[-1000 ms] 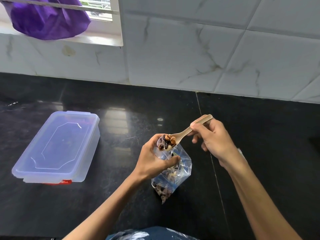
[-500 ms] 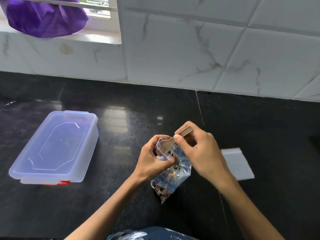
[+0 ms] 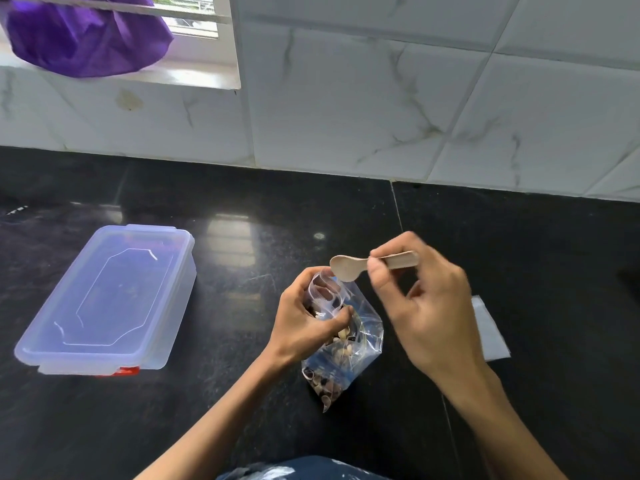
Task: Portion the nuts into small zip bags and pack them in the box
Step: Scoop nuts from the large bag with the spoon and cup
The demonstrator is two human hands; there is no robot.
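Observation:
My left hand (image 3: 304, 323) grips the neck of a small clear zip bag (image 3: 349, 344) and holds its mouth open above the black counter. Mixed nuts lie in the bag's lower part. My right hand (image 3: 422, 306) pinches the handle of a small wooden spoon (image 3: 349, 266). The spoon's bowl is empty and hovers just above the bag's mouth. A clear plastic box (image 3: 110, 299) with its lid on and a red clip stands at the left, apart from both hands.
A flat empty zip bag (image 3: 490, 330) lies on the counter behind my right hand. A marbled tile wall runs along the back. A purple cloth (image 3: 83, 36) hangs at the window, top left. A larger plastic bag (image 3: 298, 471) shows at the bottom edge.
The spoon was full of nuts above the bag, then tipped into its mouth. Now it is empty and lifted out, slightly up and right. My left hand kept its hold.

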